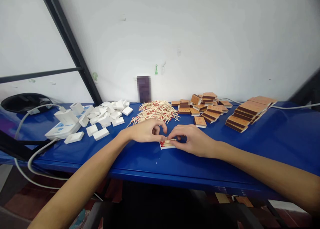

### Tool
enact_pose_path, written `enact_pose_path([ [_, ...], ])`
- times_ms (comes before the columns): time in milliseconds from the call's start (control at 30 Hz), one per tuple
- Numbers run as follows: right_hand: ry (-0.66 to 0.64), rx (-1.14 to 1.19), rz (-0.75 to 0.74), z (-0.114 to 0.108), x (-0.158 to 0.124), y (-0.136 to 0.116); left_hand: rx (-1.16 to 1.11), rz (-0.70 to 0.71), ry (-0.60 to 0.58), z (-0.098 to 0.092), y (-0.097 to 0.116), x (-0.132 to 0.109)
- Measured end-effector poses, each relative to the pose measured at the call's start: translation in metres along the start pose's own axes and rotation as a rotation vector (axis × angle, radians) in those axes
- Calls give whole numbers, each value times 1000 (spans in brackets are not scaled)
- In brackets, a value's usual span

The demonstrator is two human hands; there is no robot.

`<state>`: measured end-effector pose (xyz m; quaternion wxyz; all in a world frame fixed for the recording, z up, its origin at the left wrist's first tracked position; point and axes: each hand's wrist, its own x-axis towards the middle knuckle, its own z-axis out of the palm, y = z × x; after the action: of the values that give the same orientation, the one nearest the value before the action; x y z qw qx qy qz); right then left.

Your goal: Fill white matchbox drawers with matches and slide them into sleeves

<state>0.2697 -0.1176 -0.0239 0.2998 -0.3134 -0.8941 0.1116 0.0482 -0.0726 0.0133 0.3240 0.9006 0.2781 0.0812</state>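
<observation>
A small white matchbox tray (pixel 168 147) filled with red-tipped matches (pixel 165 143) lies near the front of the blue table. At its far left side is my left hand (pixel 147 130), fingers curled and thumb against the tray's edge. Over the tray's right part, my right hand (pixel 193 140) has thumb and forefinger closed down on the matches; its fingers hide that end of the tray. Just behind both hands spreads a heap of loose matches (pixel 158 111).
White empty trays (pixel 106 114) are piled at the left, beside a white power strip (pixel 62 129) with plugs and cables. Brown matchboxes (pixel 210 106) lie behind my right hand, and matchbox stacks (pixel 250 111) lean farther right. A pixelated dark object (pixel 143 89) stands against the wall.
</observation>
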Motion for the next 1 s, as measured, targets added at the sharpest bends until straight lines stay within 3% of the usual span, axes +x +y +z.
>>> enact_pose_path([
  [200, 13, 116, -32, 2, 0, -2, -93, 27, 91, -6, 0, -2],
  [333, 35, 92, -25, -2, -1, -3, -140, -55, -35, -10, -6, -3],
  [433, -18, 31, -29, -6, -2, -1, -188, -139, -148, -11, -10, -5],
  [667, -73, 8, -42, -5, -2, 4, -216, -195, -284, -15, -11, -9],
  [1000, -89, 15, -15, 2, -1, 9, -223, -202, -297, -13, -12, -7],
])
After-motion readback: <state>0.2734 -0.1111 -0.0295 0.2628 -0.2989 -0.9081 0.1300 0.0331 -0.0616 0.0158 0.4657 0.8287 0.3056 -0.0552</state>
